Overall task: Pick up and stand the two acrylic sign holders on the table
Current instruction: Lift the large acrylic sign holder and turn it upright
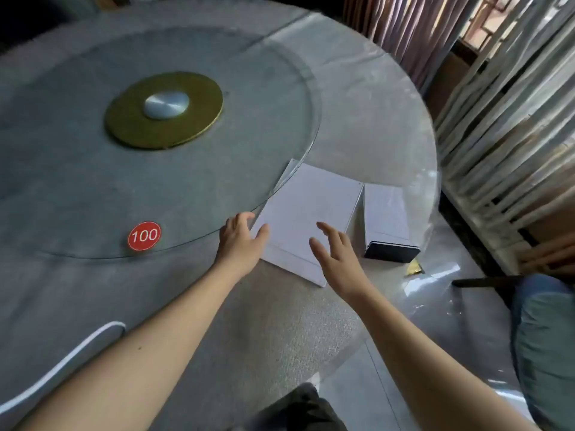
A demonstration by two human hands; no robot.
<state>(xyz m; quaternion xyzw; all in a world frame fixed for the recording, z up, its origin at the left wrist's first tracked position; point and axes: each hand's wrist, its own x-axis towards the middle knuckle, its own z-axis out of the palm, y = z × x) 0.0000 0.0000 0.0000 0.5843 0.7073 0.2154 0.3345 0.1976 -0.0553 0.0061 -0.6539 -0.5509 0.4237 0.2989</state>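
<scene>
Presently, notes at this moment:

Table [93,188]: round, grey cloth under a clear cover; a glass turntable [280,88] sits on it, with a gold disc [130,129] and a silver hub [166,104] at centre.

Near sign holder [303,213]: lying flat on the table at the turntable's right edge; white face up; its far corner appears to slip under the glass rim.

Second sign holder [385,213]: just beside the first, to its right, also lying down; dark end [392,251] faces the person. Whether the two touch along the shared edge cannot be told.

Left hand [241,241]: on the left edge of the near sign holder, fingers curled toward the glass rim, thumb lying on the white face; nothing clamped.

Right hand [337,253]: fingers spread apart, over the near right part of the same holder; contact cannot be told; holding nothing.

Obstacles: the turntable rim crowds the left hand's fingers.

Surroundings: red round tag "100" [144,236] on the glass, left of the left hand; white cable [71,362] at lower left; small gold scrap [413,268] near the dark end; chair with a blue-green cushion [547,346] at right; slatted screen [504,119] and curtain [401,29] behind.
</scene>
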